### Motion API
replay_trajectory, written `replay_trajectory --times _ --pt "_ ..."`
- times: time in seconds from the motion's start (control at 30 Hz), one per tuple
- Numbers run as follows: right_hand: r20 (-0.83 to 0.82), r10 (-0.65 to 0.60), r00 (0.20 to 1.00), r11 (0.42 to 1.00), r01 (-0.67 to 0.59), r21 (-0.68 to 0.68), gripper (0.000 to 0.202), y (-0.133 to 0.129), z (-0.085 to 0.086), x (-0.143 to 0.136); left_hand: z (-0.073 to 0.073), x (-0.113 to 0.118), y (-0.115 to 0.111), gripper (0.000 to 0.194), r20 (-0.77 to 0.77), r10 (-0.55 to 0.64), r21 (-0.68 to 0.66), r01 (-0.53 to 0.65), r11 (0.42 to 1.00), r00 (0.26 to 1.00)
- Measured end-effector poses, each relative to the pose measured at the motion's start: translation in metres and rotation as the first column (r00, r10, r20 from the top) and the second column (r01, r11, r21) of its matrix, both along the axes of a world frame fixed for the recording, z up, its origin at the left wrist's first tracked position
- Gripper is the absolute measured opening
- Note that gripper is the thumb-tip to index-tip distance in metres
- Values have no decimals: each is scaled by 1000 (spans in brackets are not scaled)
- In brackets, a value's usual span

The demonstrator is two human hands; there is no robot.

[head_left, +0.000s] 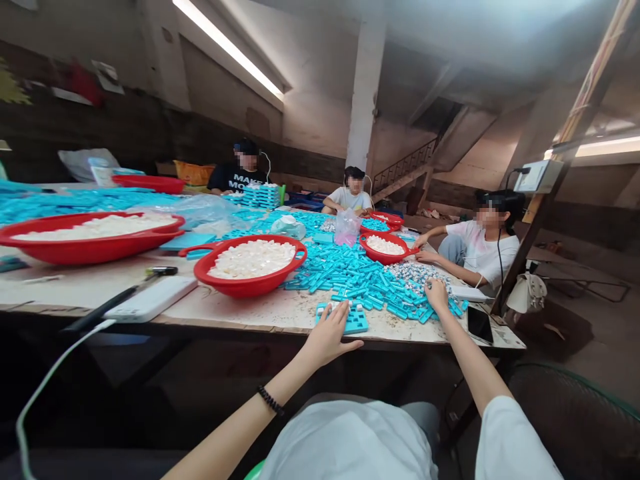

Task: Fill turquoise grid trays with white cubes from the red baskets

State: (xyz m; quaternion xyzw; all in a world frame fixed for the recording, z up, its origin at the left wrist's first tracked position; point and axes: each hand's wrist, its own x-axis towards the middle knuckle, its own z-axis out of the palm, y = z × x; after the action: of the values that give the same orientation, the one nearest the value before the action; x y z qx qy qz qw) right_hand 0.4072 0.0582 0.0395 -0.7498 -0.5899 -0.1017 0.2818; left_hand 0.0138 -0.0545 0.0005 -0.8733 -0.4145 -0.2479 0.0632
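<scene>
My left hand (330, 332) rests on a blue tray (357, 324) with rows of square holes, near the table's front edge. Its fingers are stretched out over the tray and the thumb is apart. A few white pieces sit in the tray's far row, partly hidden by my fingers. My right hand (437, 295) is bent down with curled fingers at a heap of small white-and-blue pieces (416, 276); what is in its fingertips is too small to make out. Between the hands spreads a pile of narrow blue plastic pieces (361, 275).
Red colanders of white pieces stand nearby, one left of centre (250, 291), a large one farther left (95, 250), another behind the pile (385, 256). A power bank (151, 299) and a phone (480, 325) lie near the edge. Several co-workers sit around the table.
</scene>
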Motion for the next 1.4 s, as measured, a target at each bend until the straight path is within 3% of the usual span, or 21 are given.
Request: replay_trajectory --times 0.27,0.4,0.57,0.8,0.97,1.17,1.3,1.4 --pt "-4 -10 1000 999 10 -51 25 13 -1 9 0 -2 -3 96 40 -20 -36 21 999 999" --pt "9 -8 1000 999 9 -52 23 8 -2 13 17 -4 4 70 206 9 -127 18 992 978" --pt "49 20 999 999 -18 -40 20 6 -5 14 38 -15 34 49 465 8 -210 101 972 885" --pt "89 27 996 999 -24 -41 27 10 -2 9 27 -24 50 38 598 47 -256 135 957 800" --pt "33 43 999 993 -39 -115 28 17 3 11 26 -23 51 38 600 72 -270 117 956 797" --pt "31 83 996 991 -79 -104 24 11 11 16 25 -21 50 39 606 80 -262 104 959 791" --pt "-33 155 987 986 -153 61 27 1 16 7 22 -21 49 37 646 93 -245 91 965 757" --pt "-215 319 923 924 -252 289 31 -3 20 -24 22 -22 47 32 657 97 -233 79 969 748"
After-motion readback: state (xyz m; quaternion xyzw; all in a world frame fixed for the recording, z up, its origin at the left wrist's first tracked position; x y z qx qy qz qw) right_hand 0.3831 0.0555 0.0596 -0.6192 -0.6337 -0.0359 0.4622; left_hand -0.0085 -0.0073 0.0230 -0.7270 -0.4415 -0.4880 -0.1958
